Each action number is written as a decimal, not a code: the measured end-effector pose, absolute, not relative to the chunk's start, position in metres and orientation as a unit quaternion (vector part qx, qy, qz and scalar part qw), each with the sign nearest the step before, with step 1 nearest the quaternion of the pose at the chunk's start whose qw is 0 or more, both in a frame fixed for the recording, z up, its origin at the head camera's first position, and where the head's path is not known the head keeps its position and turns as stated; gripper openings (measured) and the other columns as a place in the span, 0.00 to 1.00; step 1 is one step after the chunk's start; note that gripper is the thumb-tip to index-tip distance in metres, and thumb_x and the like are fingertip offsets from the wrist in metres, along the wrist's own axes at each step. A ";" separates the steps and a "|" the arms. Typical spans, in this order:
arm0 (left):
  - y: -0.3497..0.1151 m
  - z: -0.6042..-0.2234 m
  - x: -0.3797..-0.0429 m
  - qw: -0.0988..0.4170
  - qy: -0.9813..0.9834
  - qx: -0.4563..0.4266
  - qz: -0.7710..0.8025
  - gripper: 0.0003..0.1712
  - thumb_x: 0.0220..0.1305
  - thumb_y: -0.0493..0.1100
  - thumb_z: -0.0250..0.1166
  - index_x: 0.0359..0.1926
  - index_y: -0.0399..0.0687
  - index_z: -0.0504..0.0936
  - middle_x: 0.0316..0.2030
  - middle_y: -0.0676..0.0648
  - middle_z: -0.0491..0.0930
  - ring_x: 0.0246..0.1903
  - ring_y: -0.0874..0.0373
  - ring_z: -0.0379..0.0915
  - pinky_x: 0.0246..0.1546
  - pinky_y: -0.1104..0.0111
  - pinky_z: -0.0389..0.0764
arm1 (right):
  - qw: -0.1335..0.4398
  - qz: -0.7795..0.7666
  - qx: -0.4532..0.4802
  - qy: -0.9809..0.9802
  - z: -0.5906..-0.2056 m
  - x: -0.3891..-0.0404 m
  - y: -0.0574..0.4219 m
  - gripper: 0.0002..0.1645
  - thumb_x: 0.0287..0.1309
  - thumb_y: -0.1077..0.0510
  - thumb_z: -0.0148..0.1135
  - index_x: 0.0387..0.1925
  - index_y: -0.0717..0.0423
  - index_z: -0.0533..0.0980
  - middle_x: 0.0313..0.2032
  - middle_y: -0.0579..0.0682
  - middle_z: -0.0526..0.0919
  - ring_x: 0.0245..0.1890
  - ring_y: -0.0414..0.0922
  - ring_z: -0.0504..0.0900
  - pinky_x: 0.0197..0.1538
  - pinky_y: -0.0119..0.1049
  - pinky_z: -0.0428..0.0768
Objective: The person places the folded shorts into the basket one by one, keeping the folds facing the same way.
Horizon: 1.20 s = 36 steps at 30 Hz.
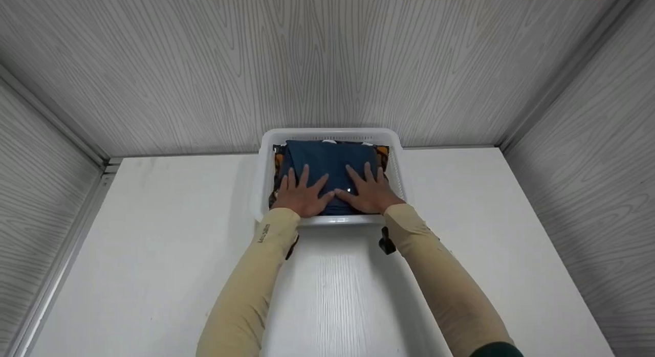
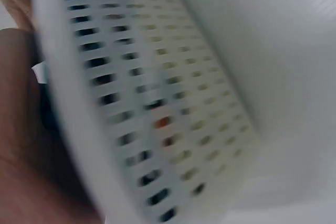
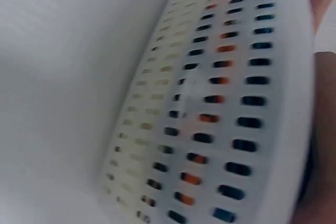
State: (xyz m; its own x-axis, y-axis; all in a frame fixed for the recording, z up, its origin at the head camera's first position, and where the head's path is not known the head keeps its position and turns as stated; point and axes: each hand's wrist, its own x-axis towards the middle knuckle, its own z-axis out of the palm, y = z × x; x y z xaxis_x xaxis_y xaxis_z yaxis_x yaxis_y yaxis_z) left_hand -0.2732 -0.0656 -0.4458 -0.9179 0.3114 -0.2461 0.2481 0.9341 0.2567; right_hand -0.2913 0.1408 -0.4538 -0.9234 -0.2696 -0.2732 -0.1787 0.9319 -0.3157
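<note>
A folded dark blue cloth garment (image 1: 327, 157) lies on top of other fabric inside a white plastic basket (image 1: 332, 220). Beneath it, patterned black and orange fabric (image 1: 383, 155) shows at the sides. My left hand (image 1: 302, 196) rests flat on the blue cloth's near left part, fingers spread. On the near right part my right hand (image 1: 371, 193) lies the same way, the two thumbs almost meeting. Both wrist views look at the slotted basket wall (image 2: 121, 77), with each hand partly hidden behind the rim; dark and orange fabric shows through the slots (image 3: 226, 64).
The basket stands on a white table (image 1: 169, 244), close to the grey wood-grain back panel (image 1: 327, 65). Similar panels rise at the left (image 1: 41, 193) and right (image 1: 588, 142). Light tan sleeves (image 1: 240, 295) cover both forearms, and a small black device (image 1: 387, 242) hangs at the right wrist.
</note>
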 end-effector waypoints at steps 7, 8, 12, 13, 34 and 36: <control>-0.062 -0.462 -0.279 0.224 0.958 0.103 0.144 0.38 0.75 0.72 0.32 0.81 0.72 0.46 0.80 0.41 0.32 0.76 0.31 0.25 0.73 0.39 0.35 | 0.236 -0.133 -0.095 0.958 -0.463 -0.295 0.146 0.54 0.64 0.17 0.33 0.82 0.35 0.38 0.79 0.61 0.32 0.77 0.67 0.32 0.72 0.68 0.50; -0.062 -0.458 -0.276 0.234 0.955 0.100 0.150 0.38 0.76 0.71 0.33 0.81 0.72 0.46 0.80 0.41 0.32 0.76 0.32 0.25 0.73 0.39 0.35 | 0.244 -0.133 -0.095 0.956 -0.463 -0.294 0.147 0.54 0.64 0.17 0.32 0.82 0.35 0.38 0.79 0.61 0.32 0.77 0.67 0.32 0.72 0.68 0.49; -0.059 -0.444 -0.262 0.267 0.946 0.093 0.157 0.37 0.76 0.70 0.35 0.81 0.72 0.45 0.80 0.41 0.31 0.76 0.32 0.24 0.73 0.39 0.34 | 0.272 -0.128 -0.093 0.949 -0.464 -0.287 0.148 0.53 0.65 0.17 0.31 0.82 0.35 0.38 0.79 0.60 0.30 0.77 0.65 0.30 0.72 0.70 0.46; -0.059 -0.443 -0.259 0.271 0.946 0.093 0.155 0.37 0.76 0.70 0.35 0.81 0.71 0.45 0.80 0.41 0.32 0.76 0.32 0.25 0.73 0.39 0.35 | 0.277 -0.125 -0.091 0.948 -0.464 -0.285 0.148 0.53 0.65 0.18 0.31 0.82 0.35 0.37 0.79 0.60 0.30 0.77 0.64 0.30 0.72 0.70 0.46; -0.031 -0.486 -0.259 0.194 0.967 0.118 0.112 0.30 0.77 0.62 0.49 0.74 0.59 0.70 0.72 0.38 0.66 0.70 0.32 0.59 0.70 0.38 0.53 | 0.163 -0.044 -0.133 0.977 -0.484 -0.260 0.137 0.39 0.76 0.36 0.46 0.75 0.55 0.63 0.69 0.69 0.67 0.68 0.69 0.66 0.66 0.63 0.67; -0.024 -0.488 -0.260 0.143 0.970 0.133 0.147 0.26 0.78 0.57 0.51 0.67 0.52 0.78 0.62 0.39 0.77 0.63 0.35 0.69 0.68 0.38 0.59 | 0.111 -0.081 -0.179 0.974 -0.485 -0.261 0.136 0.29 0.77 0.46 0.50 0.66 0.61 0.73 0.58 0.67 0.78 0.59 0.65 0.76 0.62 0.59 0.73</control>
